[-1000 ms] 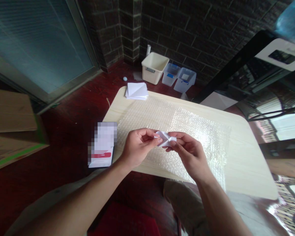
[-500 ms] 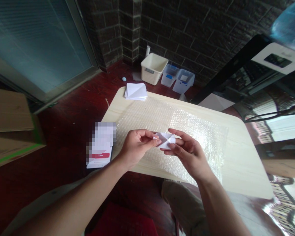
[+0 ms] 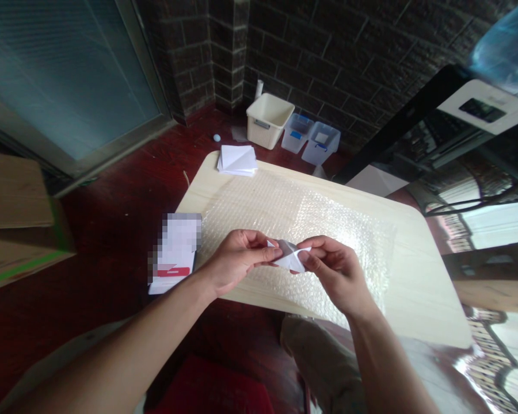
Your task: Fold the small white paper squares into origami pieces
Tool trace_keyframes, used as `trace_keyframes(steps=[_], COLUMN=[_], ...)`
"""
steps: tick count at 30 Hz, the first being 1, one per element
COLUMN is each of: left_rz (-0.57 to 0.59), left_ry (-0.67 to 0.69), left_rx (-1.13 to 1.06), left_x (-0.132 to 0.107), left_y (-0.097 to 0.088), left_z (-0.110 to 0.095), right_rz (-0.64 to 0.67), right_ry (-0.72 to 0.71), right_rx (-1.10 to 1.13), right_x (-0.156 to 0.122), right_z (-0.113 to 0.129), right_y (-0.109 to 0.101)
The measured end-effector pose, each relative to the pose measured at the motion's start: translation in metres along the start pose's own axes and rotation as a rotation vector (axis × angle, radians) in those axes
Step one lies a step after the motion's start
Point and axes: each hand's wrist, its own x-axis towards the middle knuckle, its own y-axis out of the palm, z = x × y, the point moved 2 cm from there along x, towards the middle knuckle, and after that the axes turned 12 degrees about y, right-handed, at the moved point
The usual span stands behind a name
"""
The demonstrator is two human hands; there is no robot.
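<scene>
A small folded piece of white paper [image 3: 290, 256] is held between both my hands just above a sheet of bubble wrap [image 3: 293, 213]. My left hand [image 3: 235, 264] pinches the paper's left corner with thumb and fingers closed. The paper's right side is pinched by my right hand [image 3: 334, 270], fingers curled around its edge. The bubble wrap lies on a light wooden table [image 3: 418, 287]. A stack of white paper sheets [image 3: 237, 159] sits at the table's far left corner.
A phone [image 3: 175, 252] with a lit screen rests at the table's left edge. On the dark red floor beyond stand a cream basket [image 3: 270, 119] and two clear bins [image 3: 311, 138]. A cardboard box [image 3: 17, 218] is at left, dark furniture at right.
My right hand's fingers have closed from a flatter support into a pinch on the paper's right side, and the paper has tilted slightly. My left hand has kept its grip.
</scene>
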Motion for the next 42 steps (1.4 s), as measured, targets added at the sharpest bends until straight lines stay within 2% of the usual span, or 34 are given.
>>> trace_keyframes(steps=[8, 14, 18, 24, 31, 36, 39, 42], left_rz=[0.049, -0.018, -0.047, -0.121, -0.176, -0.146, -0.132, -0.135], left_ry=[-0.066, -0.038, -0.016, 0.098, 0.305, 0.444, 0.48, 0.451], left_rx=[-0.007, -0.041, -0.063, -0.048, 0.124, 0.283, 0.313, 0.297], left_x=[-0.002, 0.0, 0.001, 0.002, 0.001, -0.004, -0.006, -0.005], left_y=[0.001, 0.0, 0.002, 0.003, 0.0, 0.005, 0.008, 0.008], left_z=[-0.001, 0.001, 0.0, -0.001, 0.0, -0.007, -0.009, -0.007], right_rz=[0.016, -0.128, -0.183, -0.129, -0.199, -0.26, -0.274, -0.259], right_ry=[-0.002, -0.159, -0.192, -0.171, -0.068, -0.049, -0.058, -0.049], right_rx=[0.005, 0.0, -0.048, 0.043, 0.052, 0.058, 0.041, 0.055], right_x=[-0.001, -0.004, -0.006, -0.003, -0.003, -0.001, 0.0, 0.001], right_z=[0.002, 0.005, 0.007, 0.005, -0.001, -0.003, -0.004, -0.004], right_y=[0.005, 0.015, 0.019, 0.025, 0.026, 0.023, 0.022, 0.022])
